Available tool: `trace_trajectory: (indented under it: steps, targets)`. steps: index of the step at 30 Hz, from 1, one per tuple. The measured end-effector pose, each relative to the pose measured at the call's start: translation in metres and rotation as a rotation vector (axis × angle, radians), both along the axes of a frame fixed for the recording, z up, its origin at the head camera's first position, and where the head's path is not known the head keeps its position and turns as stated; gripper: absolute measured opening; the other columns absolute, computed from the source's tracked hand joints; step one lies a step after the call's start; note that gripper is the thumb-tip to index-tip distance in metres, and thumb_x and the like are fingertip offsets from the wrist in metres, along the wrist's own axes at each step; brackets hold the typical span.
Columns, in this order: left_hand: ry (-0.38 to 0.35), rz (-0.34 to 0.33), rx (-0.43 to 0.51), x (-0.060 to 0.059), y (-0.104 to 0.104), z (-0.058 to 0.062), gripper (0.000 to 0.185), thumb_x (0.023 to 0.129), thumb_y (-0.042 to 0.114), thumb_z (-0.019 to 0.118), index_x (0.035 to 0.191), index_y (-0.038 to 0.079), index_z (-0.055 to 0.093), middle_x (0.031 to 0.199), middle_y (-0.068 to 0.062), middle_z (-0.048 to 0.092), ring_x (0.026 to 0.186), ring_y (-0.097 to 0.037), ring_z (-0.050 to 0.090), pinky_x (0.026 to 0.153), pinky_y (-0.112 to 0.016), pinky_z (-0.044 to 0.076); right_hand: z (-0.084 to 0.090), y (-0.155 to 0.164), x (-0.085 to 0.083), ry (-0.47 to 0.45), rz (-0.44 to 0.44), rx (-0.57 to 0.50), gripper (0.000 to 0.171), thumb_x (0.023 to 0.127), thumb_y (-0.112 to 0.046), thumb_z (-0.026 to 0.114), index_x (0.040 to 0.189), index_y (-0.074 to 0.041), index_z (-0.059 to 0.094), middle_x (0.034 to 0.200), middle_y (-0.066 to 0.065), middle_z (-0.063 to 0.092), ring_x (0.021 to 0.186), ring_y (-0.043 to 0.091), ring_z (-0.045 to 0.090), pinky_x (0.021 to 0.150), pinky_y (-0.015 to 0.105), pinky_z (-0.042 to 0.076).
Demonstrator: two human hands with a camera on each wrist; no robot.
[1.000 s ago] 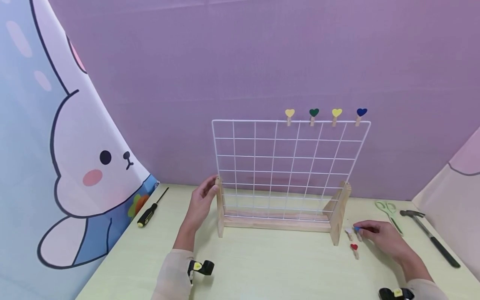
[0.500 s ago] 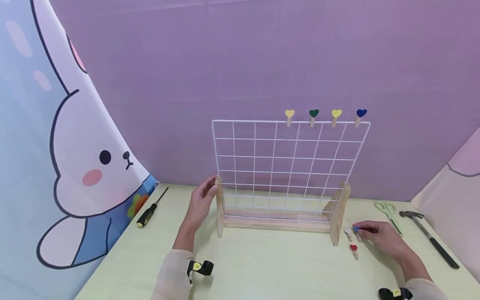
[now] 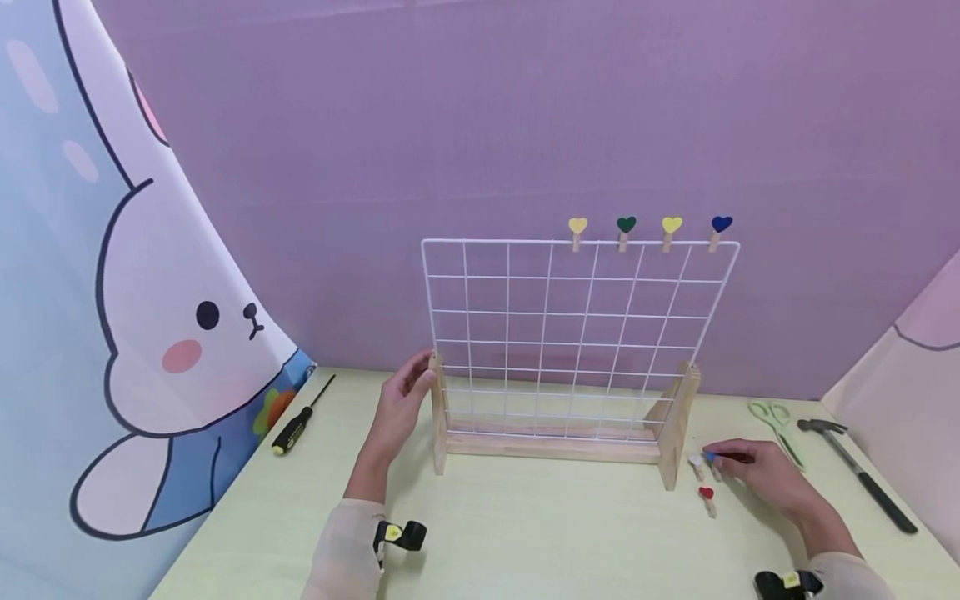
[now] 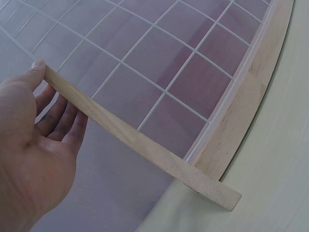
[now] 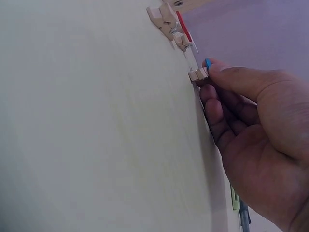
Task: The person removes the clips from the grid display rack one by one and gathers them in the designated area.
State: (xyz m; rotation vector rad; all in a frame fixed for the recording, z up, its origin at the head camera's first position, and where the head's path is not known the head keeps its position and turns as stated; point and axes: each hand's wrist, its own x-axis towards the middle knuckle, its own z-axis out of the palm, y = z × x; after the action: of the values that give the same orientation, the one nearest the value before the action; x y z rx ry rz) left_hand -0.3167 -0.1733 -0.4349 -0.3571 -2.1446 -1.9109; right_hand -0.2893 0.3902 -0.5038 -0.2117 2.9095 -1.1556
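**Wire grid stand steadied at its left post; blue-tipped peg pinched on the bench**

**Hidden or unclear.** In the head view the right hand [image 3: 765,477] covers most of the blue-tipped peg [image 3: 712,461]; only a blue spot and a little wood show ahead of the fingers. The white peg [image 3: 698,467] just beside it is too small there to make out its shape. The hammer [image 3: 855,471] and scissors [image 3: 776,419] lie at the right edge of the bench [image 3: 555,533], well apart from the pegs. Both wrists carry a small black device, cut off by the lower frame edge.

**Writing.** No brand, label or text can be read in any view.

**Hands.** The left hand [image 3: 401,404] rests against the left wooden post [image 3: 438,412] of the wire grid stand [image 3: 570,333], thumb on the post top, fingers straight and relaxed behind it. The right hand's thumb and forefinger are clamped on the blue-tipped peg, which lies on the bench just right of the stand's right foot.

**View differences.** The right wrist view shows the peg's wooden jaws past the fingertips, and what appears to be the red peg [image 5: 182,30] beyond. The left wrist view shows the post edge across the palm. Only the head view shows four heart pegs [image 3: 649,225] clipped to the grid's top wire, the screwdriver [image 3: 300,417] at left and the rabbit curtain [image 3: 150,333].
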Motion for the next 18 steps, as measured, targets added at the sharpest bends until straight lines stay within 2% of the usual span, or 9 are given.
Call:
trace_trajectory:
  steps: [7, 13, 18]
  targets:
    - [-0.006, 0.002, 0.004, -0.0005, -0.0009, -0.0002, 0.045, 0.106, 0.028, 0.058, 0.148, 0.014, 0.054, 0.139, -0.013, 0.061, 0.118, -0.01, 0.059, 0.102, -0.015, 0.051, 0.0015, -0.0003, -0.0002, 0.011, -0.009, 0.021, 0.025, 0.096, -0.019, 0.073, 0.119, -0.008, 0.077, 0.121, 0.016, 0.075, 0.094, -0.016, 0.056, 0.077, 0.012, 0.049]
    - [-0.012, 0.009, 0.007, 0.0004, -0.0012, 0.0001, 0.044, 0.107, 0.026, 0.058, 0.148, 0.015, 0.054, 0.139, -0.011, 0.061, 0.119, -0.011, 0.058, 0.102, -0.014, 0.051, -0.0001, -0.0006, -0.0009, 0.011, -0.016, 0.006, 0.025, 0.096, -0.017, 0.074, 0.119, -0.008, 0.077, 0.12, 0.015, 0.076, 0.092, -0.015, 0.057, 0.077, 0.014, 0.05]
    - [-0.004, 0.003, 0.01, -0.0002, -0.0001, -0.0002, 0.044, 0.106, 0.026, 0.058, 0.148, 0.014, 0.054, 0.138, -0.013, 0.061, 0.117, -0.011, 0.059, 0.101, -0.015, 0.051, -0.001, 0.0015, 0.0005, 0.01, -0.024, -0.002, 0.028, 0.098, -0.021, 0.071, 0.122, -0.006, 0.076, 0.12, 0.015, 0.076, 0.096, -0.013, 0.06, 0.078, 0.009, 0.047]
